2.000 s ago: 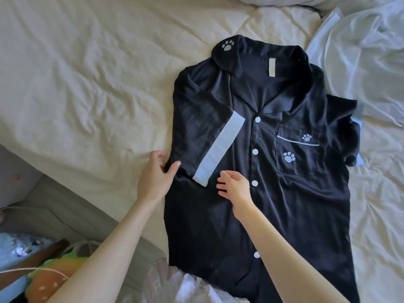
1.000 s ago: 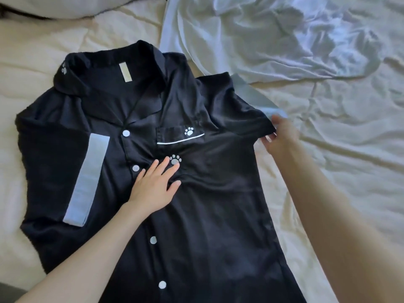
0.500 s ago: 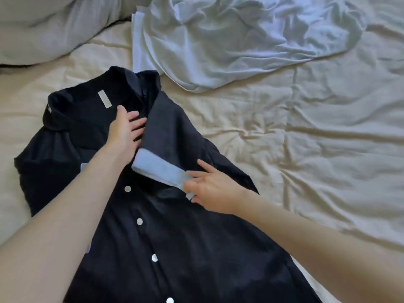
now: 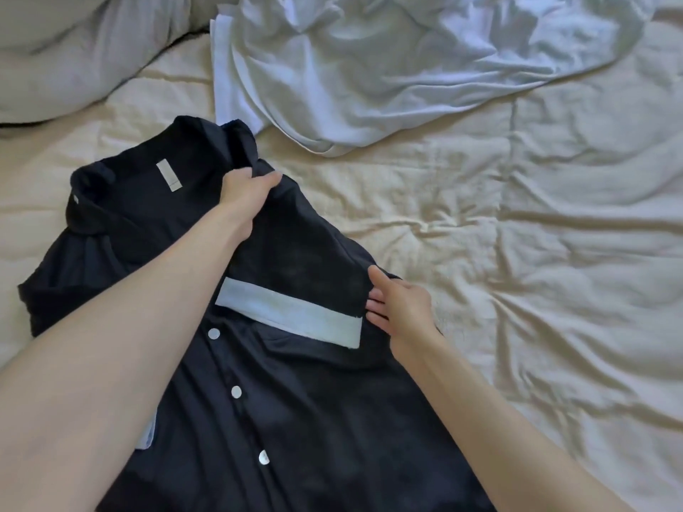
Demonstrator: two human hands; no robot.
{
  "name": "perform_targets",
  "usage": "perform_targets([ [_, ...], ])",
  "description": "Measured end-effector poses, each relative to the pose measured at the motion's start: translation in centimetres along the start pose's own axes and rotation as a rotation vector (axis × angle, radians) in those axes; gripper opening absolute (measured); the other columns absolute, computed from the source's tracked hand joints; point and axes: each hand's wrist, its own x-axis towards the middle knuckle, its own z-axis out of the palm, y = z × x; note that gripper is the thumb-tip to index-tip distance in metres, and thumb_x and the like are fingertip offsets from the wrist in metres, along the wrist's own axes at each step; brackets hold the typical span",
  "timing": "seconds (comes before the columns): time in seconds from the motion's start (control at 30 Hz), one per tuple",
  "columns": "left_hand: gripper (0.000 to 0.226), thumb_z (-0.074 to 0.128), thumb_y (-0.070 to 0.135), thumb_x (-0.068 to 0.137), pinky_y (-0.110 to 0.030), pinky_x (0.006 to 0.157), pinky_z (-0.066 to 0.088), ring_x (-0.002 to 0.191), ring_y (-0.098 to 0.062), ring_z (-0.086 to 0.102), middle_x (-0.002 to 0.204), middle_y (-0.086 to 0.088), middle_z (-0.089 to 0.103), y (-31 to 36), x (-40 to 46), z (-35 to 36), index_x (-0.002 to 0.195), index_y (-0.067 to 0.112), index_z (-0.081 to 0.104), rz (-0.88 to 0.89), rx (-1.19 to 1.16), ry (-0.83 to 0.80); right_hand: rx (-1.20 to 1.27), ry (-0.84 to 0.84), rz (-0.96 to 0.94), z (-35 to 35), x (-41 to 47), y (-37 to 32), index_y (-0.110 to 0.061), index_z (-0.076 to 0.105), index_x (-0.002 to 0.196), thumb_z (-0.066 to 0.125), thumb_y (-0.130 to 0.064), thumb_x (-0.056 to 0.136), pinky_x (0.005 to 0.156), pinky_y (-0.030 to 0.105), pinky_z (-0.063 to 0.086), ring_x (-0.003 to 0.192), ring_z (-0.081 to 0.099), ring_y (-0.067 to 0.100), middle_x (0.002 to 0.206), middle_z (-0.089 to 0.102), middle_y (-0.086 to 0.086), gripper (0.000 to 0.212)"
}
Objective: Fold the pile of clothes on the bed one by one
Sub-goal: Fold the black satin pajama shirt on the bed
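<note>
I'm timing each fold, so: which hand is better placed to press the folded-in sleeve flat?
Probably the right hand: it lies open beside the sleeve's pale cuff, fingers already at the fold's edge. The left hand is busy gripping the black shirt at its shoulder near the collar.

left hand (image 4: 245, 188) clenched, arm outstretched, right hand (image 4: 401, 303) flat, fingers spread
</note>
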Motion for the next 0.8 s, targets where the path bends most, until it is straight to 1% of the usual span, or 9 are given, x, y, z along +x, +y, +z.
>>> perform_targets([
  [0.17, 0.008, 0.058, 0.017, 0.092, -0.034, 0.091, 0.051, 0.099, -0.020, 0.062, 0.100, -0.005, 0.066, 1.9, 1.0, 1.1, 0.096, 0.017, 0.065, 0.148, -0.079, -0.069, 0.438, 0.072, -0.016, 0.2, 0.7, -1.7, -0.008, 0.060, 0.100, 0.057, -0.015, 0.093, 0.074, 0.027, 0.053, 0.105, 0.059, 0.019, 0.112, 0.062, 0.008, 0.010],
  [0.27, 0.023, 0.052, 0.013, 0.095, -0.026, 0.081, 0.047, 0.095, -0.014, 0.057, 0.099, 0.000, 0.063, 2.8, 1.6, 1.7, 0.115, 0.014, 0.063, 0.182, -0.082, -0.073, 0.415, 0.120, -0.085, -0.2, 1.0, -2.2, -0.021, 0.056, 0.092, 0.057, -0.018, 0.093, 0.079, 0.029, 0.051, 0.110, 0.059, 0.026, 0.114, 0.064, 0.012, 0.004],
  [0.33, 0.029, 0.047, 0.011, 0.095, -0.025, 0.081, 0.045, 0.092, -0.013, 0.054, 0.101, -0.002, 0.061, 2.9, 1.6, 1.8, 0.121, 0.018, 0.060, 0.181, -0.104, -0.113, 0.326, 0.123, -0.118, -0.4, 1.0, -1.9, -0.022, 0.056, 0.101, 0.059, -0.023, 0.092, 0.094, 0.036, 0.050, 0.110, 0.060, 0.025, 0.116, 0.064, 0.007, 0.010],
  [0.5, 0.016, 0.059, 0.022, 0.093, -0.017, 0.066, 0.049, 0.085, -0.012, 0.061, 0.091, 0.003, 0.066, 2.0, 1.0, 1.7, 0.107, 0.018, 0.066, 0.146, -0.120, -0.160, 0.057, 0.021, -0.094, -0.5, 0.5, -1.0, -0.025, 0.053, 0.079, 0.065, -0.026, 0.089, 0.096, 0.038, 0.047, 0.089, 0.056, 0.008, 0.090, 0.059, -0.007, 0.016],
  [0.57, 0.009, 0.059, 0.019, 0.092, -0.019, 0.067, 0.051, 0.082, -0.014, 0.060, 0.085, 0.000, 0.064, 1.9, 1.1, 2.0, 0.091, 0.018, 0.068, 0.171, -0.104, -0.147, 0.015, 0.005, -0.100, -0.5, 0.6, -0.9, -0.012, 0.061, 0.082, 0.062, -0.018, 0.090, 0.093, 0.043, 0.048, 0.089, 0.059, 0.017, 0.089, 0.065, 0.006, 0.010],
  [0.67, 0.015, 0.055, 0.017, 0.093, -0.029, 0.084, 0.050, 0.087, -0.014, 0.056, 0.086, 0.001, 0.061, 2.7, 1.5, 2.5, 0.082, 0.024, 0.064, 0.239, -0.107, -0.104, 0.056, 0.029, -0.187, -0.4, 0.8, -0.8, 0.000, 0.062, 0.095, 0.059, -0.016, 0.091, 0.085, 0.041, 0.051, 0.081, 0.057, 0.025, 0.086, 0.059, 0.024, 0.016],
  [0.73, 0.010, 0.056, 0.020, 0.093, -0.026, 0.084, 0.048, 0.090, -0.011, 0.058, 0.088, 0.005, 0.062, 2.8, 1.4, 2.5, 0.093, 0.022, 0.065, 0.250, -0.098, -0.113, 0.041, 0.037, -0.196, -0.4, 0.7, -0.7, 0.002, 0.057, 0.107, 0.061, -0.020, 0.091, 0.087, 0.036, 0.048, 0.085, 0.038, 0.010, 0.083, 0.040, -0.002, 0.028],
  [0.77, 0.013, 0.058, 0.021, 0.093, -0.022, 0.085, 0.049, 0.093, -0.010, 0.059, 0.093, 0.005, 0.064, 2.6, 1.4, 2.5, 0.104, 0.019, 0.064, 0.251, -0.090, -0.115, 0.017, 0.031, -0.157, -0.5, 0.7, -0.6, 0.001, 0.052, 0.116, 0.063, -0.024, 0.090, 0.095, 0.038, 0.048, 0.122, 0.033, 0.035, 0.103, 0.031, -0.013, 0.038],
  [0.8, 0.023, 0.060, 0.023, 0.091, -0.021, 0.088, 0.048, 0.097, -0.010, 0.060, 0.099, 0.003, 0.064, 2.1, 1.2, 2.4, 0.113, 0.016, 0.062, 0.249, -0.067, -0.103, -0.020, 0.014, -0.109, -0.7, 0.6, -0.5, -0.004, 0.052, 0.123, 0.065, -0.027, 0.088, 0.098, 0.041, 0.047, 0.103, 0.058, 0.023, 0.097, 0.038, -0.014, 0.044],
])
